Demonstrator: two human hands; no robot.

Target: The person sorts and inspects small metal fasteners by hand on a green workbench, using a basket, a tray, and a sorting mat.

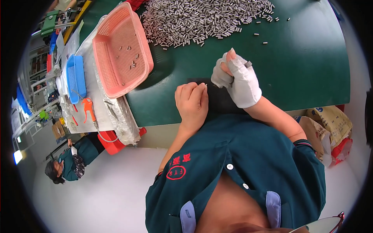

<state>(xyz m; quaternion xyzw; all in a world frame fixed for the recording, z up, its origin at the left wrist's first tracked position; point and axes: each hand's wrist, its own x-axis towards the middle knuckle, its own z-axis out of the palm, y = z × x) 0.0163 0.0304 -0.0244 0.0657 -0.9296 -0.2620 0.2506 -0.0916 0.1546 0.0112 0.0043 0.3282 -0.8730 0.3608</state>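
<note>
My left hand [191, 101] is bare and rests at the table's front edge, beside a black mat [223, 97]. Its fingers are curled in with the thumb against them, and whatever they hold, if anything, is hidden. A white glove with bare fingertips covers my right hand [241, 83], which is raised over the mat and closed. From its outer side pokes a short grey metal pin [248, 64]. Beyond both hands, a large heap of short shiny metal pins [198, 19] lies on the green table [303, 73].
To the left stands a pink perforated basket [101, 50] with several pins inside. Farther left are a blue basket [75, 77] and an orange air blow gun [88, 108] with its hose. Sacks [330, 124] stand at the lower right. Another person [74, 159] is off to the left.
</note>
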